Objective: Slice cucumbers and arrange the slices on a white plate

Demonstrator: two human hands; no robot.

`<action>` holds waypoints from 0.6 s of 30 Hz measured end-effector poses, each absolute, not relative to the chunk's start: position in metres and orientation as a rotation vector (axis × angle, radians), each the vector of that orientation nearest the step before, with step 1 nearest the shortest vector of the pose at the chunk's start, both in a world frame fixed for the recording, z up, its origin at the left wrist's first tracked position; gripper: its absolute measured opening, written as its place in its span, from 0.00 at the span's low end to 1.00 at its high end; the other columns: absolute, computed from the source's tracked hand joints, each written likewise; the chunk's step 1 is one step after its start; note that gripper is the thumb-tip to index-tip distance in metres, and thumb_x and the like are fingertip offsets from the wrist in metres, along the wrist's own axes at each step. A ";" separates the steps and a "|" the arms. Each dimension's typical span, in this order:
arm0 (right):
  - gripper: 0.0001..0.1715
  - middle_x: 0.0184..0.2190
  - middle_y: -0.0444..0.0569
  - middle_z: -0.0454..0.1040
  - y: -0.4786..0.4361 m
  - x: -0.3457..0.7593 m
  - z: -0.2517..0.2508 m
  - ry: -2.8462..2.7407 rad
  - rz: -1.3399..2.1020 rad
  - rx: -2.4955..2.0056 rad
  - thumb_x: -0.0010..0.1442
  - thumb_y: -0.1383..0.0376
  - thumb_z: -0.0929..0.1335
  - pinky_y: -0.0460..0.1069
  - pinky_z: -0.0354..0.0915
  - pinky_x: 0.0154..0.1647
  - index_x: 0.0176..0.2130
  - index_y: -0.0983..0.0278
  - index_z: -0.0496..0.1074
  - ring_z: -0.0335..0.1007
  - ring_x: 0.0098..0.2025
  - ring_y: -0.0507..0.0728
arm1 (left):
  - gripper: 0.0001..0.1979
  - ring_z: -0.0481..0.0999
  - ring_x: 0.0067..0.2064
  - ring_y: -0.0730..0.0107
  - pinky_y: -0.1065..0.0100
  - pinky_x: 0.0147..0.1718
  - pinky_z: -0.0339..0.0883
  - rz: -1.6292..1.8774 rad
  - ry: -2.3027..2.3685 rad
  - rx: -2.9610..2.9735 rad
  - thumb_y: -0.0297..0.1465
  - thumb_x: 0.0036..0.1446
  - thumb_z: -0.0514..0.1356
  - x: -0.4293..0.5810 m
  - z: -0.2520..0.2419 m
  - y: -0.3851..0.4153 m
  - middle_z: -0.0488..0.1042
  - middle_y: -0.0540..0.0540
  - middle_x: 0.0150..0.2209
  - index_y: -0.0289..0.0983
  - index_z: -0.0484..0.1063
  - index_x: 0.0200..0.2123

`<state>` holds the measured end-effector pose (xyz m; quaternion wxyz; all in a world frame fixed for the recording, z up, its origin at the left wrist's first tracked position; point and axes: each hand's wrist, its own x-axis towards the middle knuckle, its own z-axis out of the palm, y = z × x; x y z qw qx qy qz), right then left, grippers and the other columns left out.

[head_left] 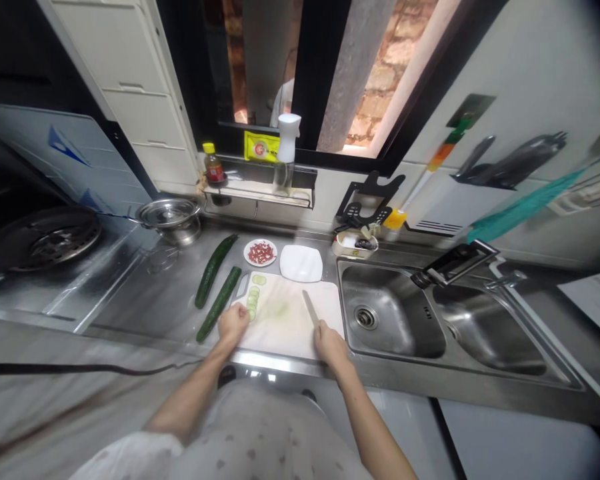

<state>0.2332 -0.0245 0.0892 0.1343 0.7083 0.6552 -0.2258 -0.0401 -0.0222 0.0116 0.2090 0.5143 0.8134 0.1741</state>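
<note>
My right hand point(329, 343) grips the handle of a kitchen knife point(311, 309) above the right side of a white cutting board point(293, 337). The blade points away from me and to the left. At the board's left edge, my left hand point(234, 323) is closed, its fingers curled beside the near end of a row of cucumber slices point(253, 301). Whatever those fingers hold, if anything, is hidden. Left of the board lie two whole cucumbers, a nearer cucumber point(220, 304) and a farther cucumber point(216, 270). A damp greenish patch marks the board's middle.
Behind the board stand a small plate point(247, 252) of chopped red pieces and a white square dish point(301, 263). A double steel sink point(395, 313) with a black faucet point(453, 263) is on the right. Far left are a lidded steel pot point(173, 220) and a stove pan point(40, 237).
</note>
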 end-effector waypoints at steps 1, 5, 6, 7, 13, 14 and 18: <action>0.21 0.41 0.58 0.76 -0.024 0.233 0.089 1.899 -0.658 2.051 0.68 0.62 0.52 0.49 0.61 0.38 0.52 0.65 0.63 0.73 0.44 0.59 | 0.05 0.75 0.35 0.65 0.69 0.34 0.56 0.475 2.268 1.440 0.35 0.53 0.57 -0.040 0.012 -0.022 0.76 0.50 0.30 0.41 0.71 0.31; 0.21 0.41 0.58 0.76 -0.024 0.234 0.087 1.910 -0.658 2.053 0.68 0.62 0.52 0.49 0.61 0.38 0.52 0.65 0.63 0.73 0.44 0.59 | 0.09 0.75 0.39 0.63 0.67 0.39 0.58 0.493 2.271 1.430 0.33 0.52 0.58 -0.039 0.013 -0.018 0.77 0.49 0.34 0.42 0.72 0.38; 0.21 0.41 0.58 0.76 -0.024 0.234 0.086 1.908 -0.658 2.054 0.68 0.62 0.52 0.49 0.61 0.38 0.52 0.64 0.63 0.73 0.44 0.59 | 0.11 0.75 0.40 0.64 0.67 0.40 0.58 0.509 2.267 1.426 0.32 0.52 0.58 -0.038 0.014 -0.016 0.77 0.49 0.36 0.42 0.72 0.40; 0.21 0.41 0.58 0.76 -0.024 0.235 0.085 1.907 -0.658 2.056 0.68 0.62 0.52 0.49 0.61 0.38 0.53 0.64 0.63 0.73 0.44 0.59 | 0.12 0.75 0.41 0.64 0.67 0.41 0.58 0.523 2.259 1.423 0.32 0.52 0.58 -0.036 0.015 -0.012 0.77 0.48 0.37 0.42 0.72 0.41; 0.21 0.40 0.58 0.76 -0.024 0.236 0.081 1.926 -0.658 2.059 0.68 0.62 0.51 0.49 0.61 0.38 0.51 0.65 0.63 0.73 0.43 0.59 | 0.15 0.72 0.47 0.61 0.64 0.47 0.59 0.527 2.221 1.463 0.32 0.55 0.56 -0.024 0.028 0.027 0.76 0.44 0.44 0.41 0.71 0.46; 0.21 0.40 0.58 0.76 -0.024 0.236 0.081 1.925 -0.656 2.061 0.68 0.61 0.51 0.49 0.61 0.38 0.51 0.65 0.63 0.73 0.43 0.59 | 0.16 0.71 0.48 0.60 0.63 0.48 0.59 0.513 2.217 1.488 0.32 0.56 0.56 -0.023 0.030 0.036 0.75 0.43 0.45 0.41 0.71 0.48; 0.21 0.40 0.57 0.76 -0.025 0.236 0.081 1.915 -0.646 2.071 0.68 0.61 0.52 0.49 0.61 0.38 0.51 0.65 0.64 0.73 0.43 0.59 | 0.20 0.69 0.51 0.54 0.58 0.49 0.59 0.386 2.231 1.573 0.32 0.56 0.55 -0.018 0.034 0.065 0.71 0.40 0.49 0.43 0.69 0.53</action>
